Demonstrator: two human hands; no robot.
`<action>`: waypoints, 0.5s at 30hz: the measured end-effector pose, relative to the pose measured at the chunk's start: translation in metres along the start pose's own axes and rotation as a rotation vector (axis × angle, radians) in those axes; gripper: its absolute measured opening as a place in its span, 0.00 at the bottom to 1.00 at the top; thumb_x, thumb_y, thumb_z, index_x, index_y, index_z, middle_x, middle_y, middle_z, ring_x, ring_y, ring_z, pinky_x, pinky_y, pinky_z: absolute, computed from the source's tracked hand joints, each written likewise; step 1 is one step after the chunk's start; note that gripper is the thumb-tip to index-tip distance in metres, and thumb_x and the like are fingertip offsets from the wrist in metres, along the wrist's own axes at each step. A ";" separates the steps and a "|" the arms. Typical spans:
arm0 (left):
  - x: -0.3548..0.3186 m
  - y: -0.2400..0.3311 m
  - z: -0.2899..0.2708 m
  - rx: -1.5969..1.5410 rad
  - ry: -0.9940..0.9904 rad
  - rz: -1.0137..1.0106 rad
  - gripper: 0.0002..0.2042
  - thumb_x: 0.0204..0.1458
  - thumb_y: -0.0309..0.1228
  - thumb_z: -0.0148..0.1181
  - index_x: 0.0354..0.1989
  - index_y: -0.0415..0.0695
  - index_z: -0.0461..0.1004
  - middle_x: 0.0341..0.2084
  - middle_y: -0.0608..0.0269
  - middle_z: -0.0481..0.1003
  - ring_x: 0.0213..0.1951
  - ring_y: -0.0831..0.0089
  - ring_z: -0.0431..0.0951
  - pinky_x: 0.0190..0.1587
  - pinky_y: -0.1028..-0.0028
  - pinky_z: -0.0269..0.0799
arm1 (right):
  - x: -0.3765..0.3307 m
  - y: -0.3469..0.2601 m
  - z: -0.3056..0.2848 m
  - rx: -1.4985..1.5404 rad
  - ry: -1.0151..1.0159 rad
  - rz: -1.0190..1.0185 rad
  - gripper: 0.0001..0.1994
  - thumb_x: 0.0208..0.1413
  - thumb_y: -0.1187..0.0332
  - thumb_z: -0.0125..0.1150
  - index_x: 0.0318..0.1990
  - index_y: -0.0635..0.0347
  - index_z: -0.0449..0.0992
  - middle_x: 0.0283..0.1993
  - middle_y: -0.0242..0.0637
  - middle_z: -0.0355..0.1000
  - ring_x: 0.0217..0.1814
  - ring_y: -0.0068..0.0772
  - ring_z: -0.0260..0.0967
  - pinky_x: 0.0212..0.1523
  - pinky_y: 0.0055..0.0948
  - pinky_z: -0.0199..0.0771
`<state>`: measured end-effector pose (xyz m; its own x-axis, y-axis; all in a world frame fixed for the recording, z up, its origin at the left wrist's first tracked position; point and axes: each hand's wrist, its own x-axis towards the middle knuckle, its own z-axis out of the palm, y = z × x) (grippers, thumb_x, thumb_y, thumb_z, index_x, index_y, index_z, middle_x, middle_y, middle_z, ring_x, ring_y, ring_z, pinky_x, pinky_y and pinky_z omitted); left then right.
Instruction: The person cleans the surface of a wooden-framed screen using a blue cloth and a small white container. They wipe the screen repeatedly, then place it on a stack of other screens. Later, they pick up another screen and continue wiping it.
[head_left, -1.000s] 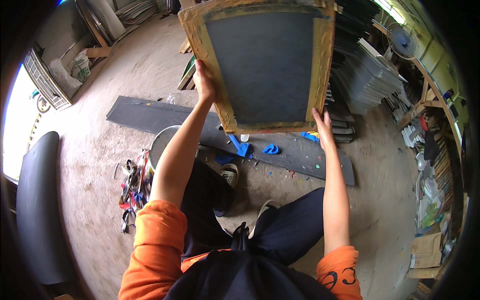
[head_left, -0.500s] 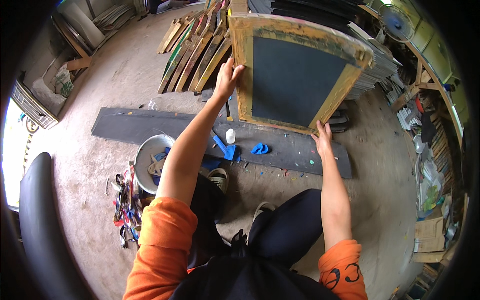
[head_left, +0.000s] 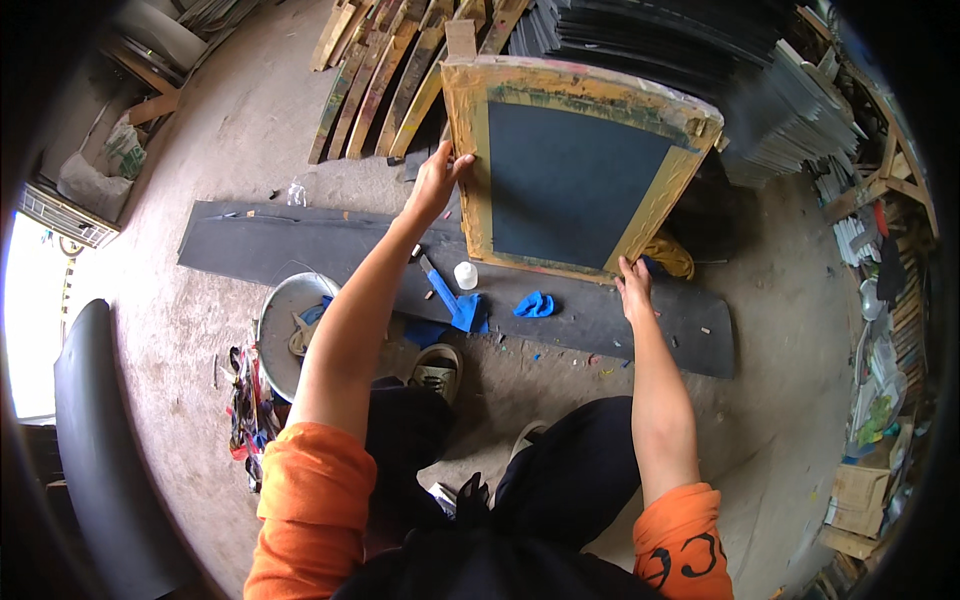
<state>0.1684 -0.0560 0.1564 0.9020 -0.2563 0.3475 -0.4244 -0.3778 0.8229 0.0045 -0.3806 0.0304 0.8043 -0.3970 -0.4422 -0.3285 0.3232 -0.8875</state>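
Note:
Both my hands hold up a screen printing frame [head_left: 575, 190], tilted in front of me. A dark panel fills its middle, and yellowish, paint-stained borders surround it. My left hand [head_left: 438, 180] is closed on the left side edge, some of its fingers hidden behind. Lower down, my right hand [head_left: 634, 288] grips the bottom edge near the right corner. Beneath the frame, a long black mat [head_left: 300, 243] lies on the floor. On it are a small white bottle [head_left: 466, 276], a crumpled blue cloth [head_left: 535, 304] and a blue strip-like piece [head_left: 452, 298].
A metal bucket [head_left: 278, 345] with rags stands left of my legs, beside a heap of colourful scraps [head_left: 246, 400]. Wooden frames [head_left: 385, 85] lean together ahead, next to stacked black sheets [head_left: 640, 45]. A dark curved padded object [head_left: 105, 440] is at far left. Clutter [head_left: 880, 370] lines the right side.
The screen printing frame has come slightly lower and to the left in view, still in both hands. A yellow item now shows behind its lower right side. My view has shifted a little.

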 end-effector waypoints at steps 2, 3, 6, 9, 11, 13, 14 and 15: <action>0.008 0.000 0.006 0.064 -0.030 0.006 0.18 0.50 0.40 0.55 0.39 0.36 0.64 0.27 0.47 0.72 0.31 0.58 0.74 0.34 0.66 0.67 | 0.009 0.002 0.000 0.018 0.018 0.005 0.17 0.55 0.64 0.52 0.52 0.50 0.61 0.56 0.22 0.59 0.59 0.19 0.51 0.56 0.31 0.49; 0.011 0.001 0.009 0.095 -0.042 0.011 0.19 0.49 0.39 0.56 0.40 0.36 0.65 0.27 0.47 0.73 0.32 0.58 0.74 0.35 0.66 0.67 | 0.014 0.004 -0.001 0.012 0.051 0.030 0.18 0.56 0.67 0.51 0.54 0.50 0.59 0.58 0.23 0.57 0.61 0.20 0.49 0.59 0.30 0.45; 0.015 0.006 0.030 0.098 0.037 0.105 0.23 0.47 0.37 0.57 0.49 0.37 0.62 0.32 0.48 0.73 0.37 0.56 0.74 0.37 0.66 0.69 | 0.016 0.004 -0.002 0.024 0.015 -0.106 0.22 0.56 0.70 0.49 0.57 0.50 0.55 0.59 0.24 0.56 0.63 0.22 0.48 0.60 0.30 0.44; 0.011 -0.002 0.023 0.050 -0.015 -0.023 0.23 0.47 0.32 0.57 0.52 0.39 0.60 0.38 0.48 0.72 0.42 0.57 0.73 0.42 0.66 0.69 | 0.009 -0.002 0.021 -0.112 0.092 -0.115 0.26 0.54 0.71 0.50 0.60 0.55 0.50 0.60 0.29 0.56 0.62 0.26 0.49 0.59 0.28 0.45; 0.008 -0.001 0.024 -0.032 -0.062 -0.041 0.27 0.45 0.29 0.57 0.55 0.41 0.57 0.42 0.47 0.70 0.45 0.56 0.71 0.45 0.66 0.67 | 0.012 -0.004 0.021 -0.219 0.105 -0.240 0.27 0.52 0.70 0.54 0.58 0.59 0.52 0.56 0.34 0.59 0.57 0.29 0.56 0.55 0.29 0.54; 0.001 -0.005 0.019 -0.009 -0.088 -0.021 0.33 0.41 0.25 0.59 0.59 0.44 0.52 0.46 0.44 0.67 0.49 0.54 0.68 0.50 0.64 0.64 | 0.013 -0.001 0.033 -0.385 0.109 -0.134 0.28 0.47 0.69 0.57 0.57 0.60 0.56 0.57 0.40 0.58 0.57 0.34 0.57 0.55 0.31 0.56; -0.003 -0.006 0.016 0.042 -0.134 -0.046 0.35 0.41 0.25 0.60 0.60 0.46 0.51 0.48 0.45 0.66 0.50 0.54 0.67 0.51 0.65 0.64 | 0.012 0.005 0.041 -0.468 0.112 -0.072 0.28 0.45 0.69 0.59 0.56 0.61 0.57 0.58 0.43 0.58 0.57 0.36 0.58 0.54 0.32 0.58; -0.006 -0.006 0.012 0.093 -0.180 -0.072 0.36 0.40 0.25 0.60 0.60 0.47 0.49 0.49 0.45 0.65 0.51 0.54 0.66 0.52 0.65 0.63 | 0.005 0.014 0.045 -0.523 0.040 -0.112 0.22 0.41 0.66 0.64 0.46 0.62 0.68 0.50 0.43 0.67 0.50 0.35 0.65 0.49 0.32 0.63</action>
<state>0.1644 -0.0625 0.1435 0.9050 -0.3771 0.1969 -0.3726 -0.4791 0.7947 0.0259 -0.3397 0.0222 0.8327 -0.4398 -0.3364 -0.4524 -0.1901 -0.8713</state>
